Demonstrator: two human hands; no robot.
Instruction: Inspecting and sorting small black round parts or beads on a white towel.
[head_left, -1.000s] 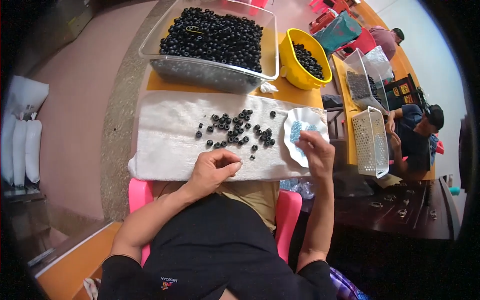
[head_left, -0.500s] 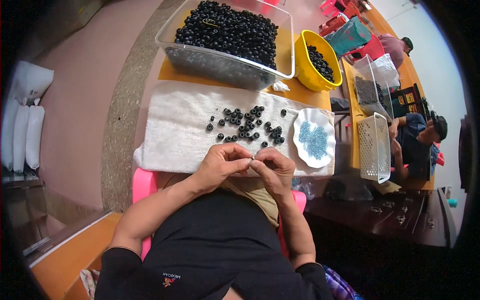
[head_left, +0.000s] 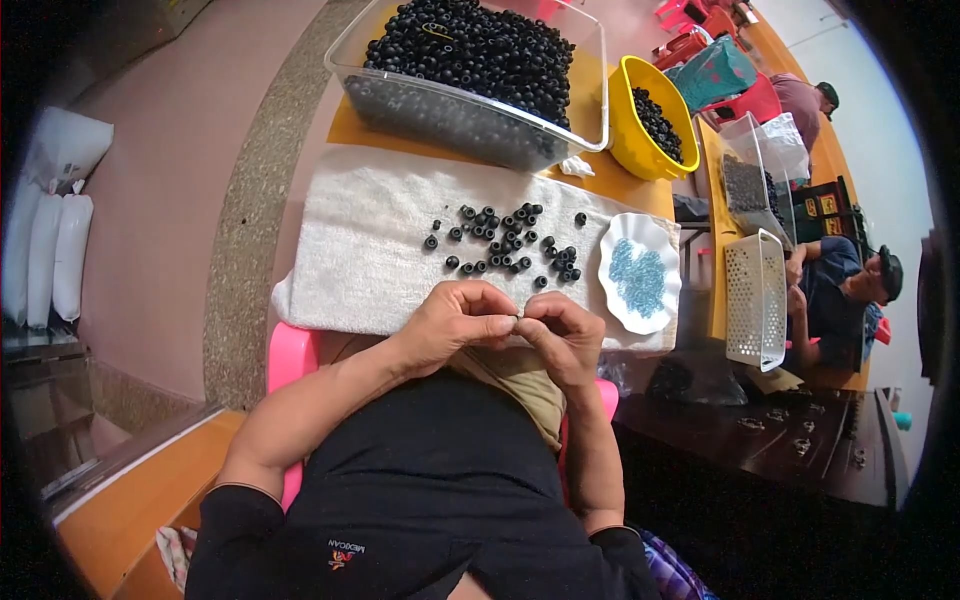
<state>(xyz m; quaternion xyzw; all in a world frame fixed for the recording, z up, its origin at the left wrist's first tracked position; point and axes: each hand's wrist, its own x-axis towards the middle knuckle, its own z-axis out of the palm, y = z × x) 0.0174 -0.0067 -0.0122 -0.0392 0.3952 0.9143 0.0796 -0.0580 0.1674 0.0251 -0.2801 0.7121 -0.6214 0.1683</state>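
Observation:
My left hand (head_left: 452, 322) and my right hand (head_left: 566, 338) meet fingertip to fingertip just over the near edge of a white towel (head_left: 345, 240). Thumbs and forefingers are pinched together on something tiny and pale, too small to name. Beyond them on the towel lie several small black bead-like pieces with holes (head_left: 512, 240), loosely scattered. To the right of these, a white scalloped plate (head_left: 609, 282) holds many tiny light-blue clear pieces (head_left: 638, 277).
A clear plastic bin (head_left: 470, 88) heaped with black pieces stands at the back, beside a yellow basin (head_left: 625, 140) of them. Crumpled white tissue (head_left: 576, 166) lies near the bin. Rightward, a white perforated basket (head_left: 755, 305) stands by a seated person (head_left: 835, 285). White sacks (head_left: 60, 250) stand at left.
The whole view has shifted slightly, so the table things appear a little to the right and lower. My hands stay pinched together; a pale speck now shows at the fingertips.

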